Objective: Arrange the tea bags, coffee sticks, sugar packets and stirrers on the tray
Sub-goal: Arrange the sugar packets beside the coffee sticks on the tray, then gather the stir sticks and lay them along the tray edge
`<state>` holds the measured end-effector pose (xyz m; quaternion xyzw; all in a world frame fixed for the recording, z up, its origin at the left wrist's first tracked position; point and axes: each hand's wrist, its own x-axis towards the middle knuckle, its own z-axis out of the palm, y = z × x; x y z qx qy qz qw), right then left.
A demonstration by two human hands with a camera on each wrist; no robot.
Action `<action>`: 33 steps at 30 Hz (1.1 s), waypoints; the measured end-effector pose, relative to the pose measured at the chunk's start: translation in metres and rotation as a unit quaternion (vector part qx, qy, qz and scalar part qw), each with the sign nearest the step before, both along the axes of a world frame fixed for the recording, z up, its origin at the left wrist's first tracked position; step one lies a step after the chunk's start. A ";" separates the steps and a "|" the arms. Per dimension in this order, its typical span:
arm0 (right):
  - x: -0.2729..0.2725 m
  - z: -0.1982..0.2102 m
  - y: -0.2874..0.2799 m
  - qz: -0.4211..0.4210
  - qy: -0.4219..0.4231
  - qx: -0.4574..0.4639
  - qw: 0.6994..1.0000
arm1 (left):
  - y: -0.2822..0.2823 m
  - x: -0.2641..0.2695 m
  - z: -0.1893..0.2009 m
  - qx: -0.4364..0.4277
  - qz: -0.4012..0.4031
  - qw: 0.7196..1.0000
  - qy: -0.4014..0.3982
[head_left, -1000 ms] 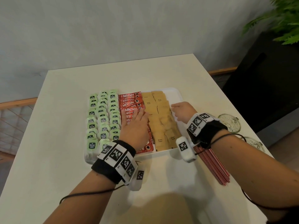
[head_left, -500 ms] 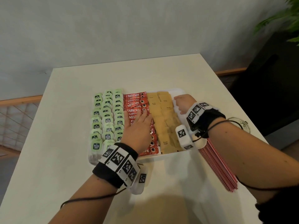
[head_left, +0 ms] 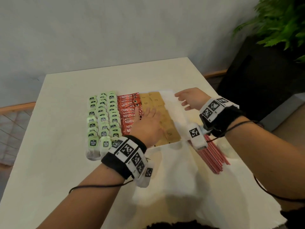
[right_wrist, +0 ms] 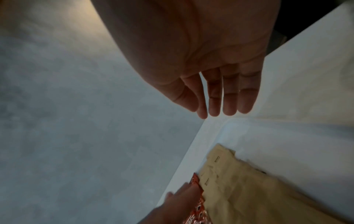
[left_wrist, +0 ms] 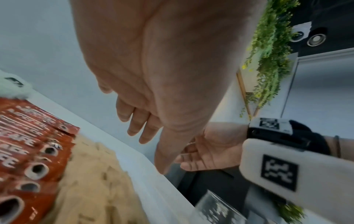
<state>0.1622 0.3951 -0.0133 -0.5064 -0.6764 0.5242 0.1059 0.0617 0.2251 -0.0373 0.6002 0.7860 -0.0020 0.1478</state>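
Observation:
A white tray (head_left: 175, 106) on the table holds green tea bags (head_left: 102, 119) at the left, red coffee sticks (head_left: 127, 111) in the middle and brown sugar packets (head_left: 166, 128) to their right. My left hand (head_left: 148, 123) lies flat, fingers straight, over the coffee sticks (left_wrist: 25, 151) and sugar packets (left_wrist: 91, 174). Above the tray's bare far right corner hovers my right hand (head_left: 188, 98), fingers (right_wrist: 228, 98) straight and holding nothing. A bundle of red stirrers (head_left: 212, 156) lies on the table right of the tray, partly under my right wrist.
The table's right edge (head_left: 234, 146) runs close beside the stirrers. A dark cabinet (head_left: 257, 80) and a green plant (head_left: 280, 22) stand beyond it. The wall is behind the table's far edge (head_left: 115, 66).
My right hand has lifted from the sugar packets, opened and moved to the tray's far right corner. My left hand has slid right, from the coffee sticks partly onto the sugar packets.

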 end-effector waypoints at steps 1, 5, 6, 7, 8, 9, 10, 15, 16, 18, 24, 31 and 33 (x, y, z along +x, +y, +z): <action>0.014 0.005 -0.007 -0.003 0.007 0.007 1.000 | 0.000 0.009 0.000 0.006 -0.015 1.000 0.008; 0.069 0.001 -0.050 0.007 -0.016 0.039 0.999 | -0.009 0.049 -0.011 0.009 -0.070 0.997 0.033; 0.081 -0.003 -0.063 0.012 -0.038 0.053 0.998 | -0.011 0.056 -0.016 0.002 -0.086 0.995 0.057; 0.092 -0.009 -0.074 0.021 -0.063 0.070 0.995 | -0.012 0.062 -0.020 -0.003 -0.097 0.992 0.082; 0.101 -0.016 -0.083 0.033 -0.087 0.084 0.992 | -0.011 0.066 -0.023 -0.006 -0.099 0.990 0.099; 0.108 -0.023 -0.090 0.047 -0.096 0.087 0.990 | -0.010 0.069 -0.026 -0.006 -0.096 0.990 0.107; 0.112 -0.026 -0.097 0.057 -0.099 0.086 0.990 | -0.008 0.071 -0.027 -0.002 -0.090 0.990 0.108; 0.115 -0.047 -0.103 0.048 -0.138 0.100 0.984 | -0.005 0.088 -0.032 0.016 -0.111 0.985 0.127; 0.114 -0.049 -0.103 0.039 -0.153 0.095 0.983 | -0.006 0.092 -0.034 0.019 -0.115 0.983 0.139; 0.114 -0.052 -0.103 0.038 -0.169 0.094 0.980 | -0.007 0.098 -0.039 0.013 -0.113 0.982 0.149; 0.126 -0.040 -0.119 0.053 -0.144 0.053 0.987 | -0.008 0.108 -0.041 -0.043 -0.102 0.993 0.050; 0.129 -0.044 -0.114 0.007 -0.060 -0.061 0.996 | -0.003 0.108 -0.036 -0.060 -0.059 0.989 -0.122; 0.130 -0.043 -0.119 -0.040 -0.002 -0.119 0.992 | -0.002 0.110 -0.032 -0.067 -0.060 0.987 -0.131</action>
